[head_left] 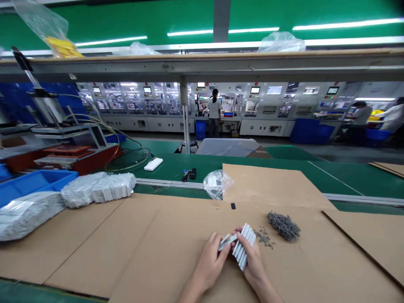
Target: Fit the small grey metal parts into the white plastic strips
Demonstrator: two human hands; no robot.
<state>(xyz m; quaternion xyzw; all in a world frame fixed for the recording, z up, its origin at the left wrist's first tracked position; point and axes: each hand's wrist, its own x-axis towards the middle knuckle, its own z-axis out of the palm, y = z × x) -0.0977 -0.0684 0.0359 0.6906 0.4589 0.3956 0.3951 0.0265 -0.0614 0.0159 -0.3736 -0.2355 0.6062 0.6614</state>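
Note:
My right hand is closed around a row of several pale grey-white strips, held side by side and tilted above the cardboard. Between the thumb and fingers of my left hand is a single similar strip, touching or very close to my right fingertips. What the strips are I cannot tell. Just beyond my right hand, small dark grey pieces lie scattered on the cardboard sheet. Farther right is a larger heap of the same grey pieces.
Plastic-wrapped stacks of white parts and a blue bin stand at left, near a press machine. A crumpled clear bag, a white device and black keys lie ahead. People work in the background.

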